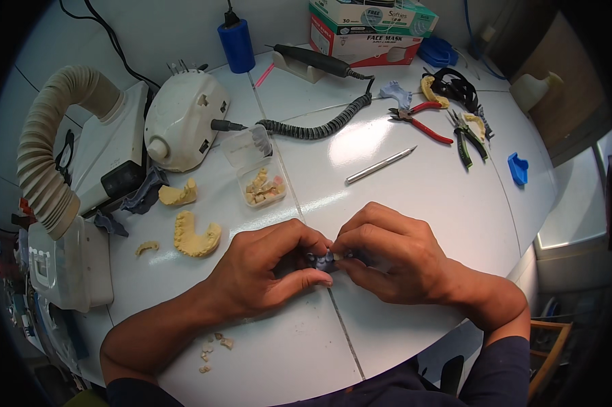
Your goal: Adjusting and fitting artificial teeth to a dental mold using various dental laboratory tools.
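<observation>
At seven o'clock from the silver pen-shaped tool (380, 165), the left hand (265, 261) grips the grey dental model (321, 262) while the right hand (397, 254) pinches what looks like a small pale piece (338, 256) against it, seemingly fitting, calling next for fine fingertip pressure.

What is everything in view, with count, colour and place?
Dental model: one, dark blue, centre
Dental casts: three, yellow, left
Open box: one, clear, centre left, holding cream pieces
Loose chips: several, cream, lower left
Slim tool: one, silver, right of centre
Pliers: two, red and green handles, upper right
Handpiece: one, black, top centre
Control unit: one, white, upper left
Hose: one, beige, far left
Cylinder: one, blue, top
Cartons: at least two, green and red, stacked, top
Table: one, white, beneath
Other clutter: uncounted, mixed, right and edges
Left hand: one, bare, holding model
Right hand: one, bare, at model
</observation>
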Demonstrator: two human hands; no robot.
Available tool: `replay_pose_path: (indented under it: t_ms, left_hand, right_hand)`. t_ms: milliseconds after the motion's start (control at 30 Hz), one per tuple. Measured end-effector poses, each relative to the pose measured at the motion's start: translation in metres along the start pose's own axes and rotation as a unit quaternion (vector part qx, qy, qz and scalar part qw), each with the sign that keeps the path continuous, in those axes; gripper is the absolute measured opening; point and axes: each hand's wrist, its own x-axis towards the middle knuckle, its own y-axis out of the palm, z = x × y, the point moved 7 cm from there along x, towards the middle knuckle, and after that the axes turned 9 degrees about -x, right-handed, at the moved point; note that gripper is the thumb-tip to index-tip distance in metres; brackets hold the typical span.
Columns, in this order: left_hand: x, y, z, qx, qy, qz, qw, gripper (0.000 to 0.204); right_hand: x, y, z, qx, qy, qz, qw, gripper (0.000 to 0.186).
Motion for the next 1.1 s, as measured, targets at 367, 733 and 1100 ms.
replay_pose_path:
  t_ms: [367,733,1100]
  left_hand:
    - [0.0002,0.0008,-0.0003,-0.001,0.012,-0.006,1.000,0.034]
    - [0.0018,-0.0016,-0.0027,0.019,0.017,-0.026,0.999,0.033]
    - [0.0007,-0.0042,-0.0035,0.006,0.027,-0.037,0.999,0.033]
  right_hand:
    - [-0.0011,-0.0001,0.0028,-0.007,0.002,-0.010,1.000,0.024]
    - [0.0001,0.0025,0.0002,-0.009,-0.019,-0.046,0.999,0.025]
    - [0.0008,-0.0015,0.0029,-0.001,-0.053,-0.063,0.997,0.031]
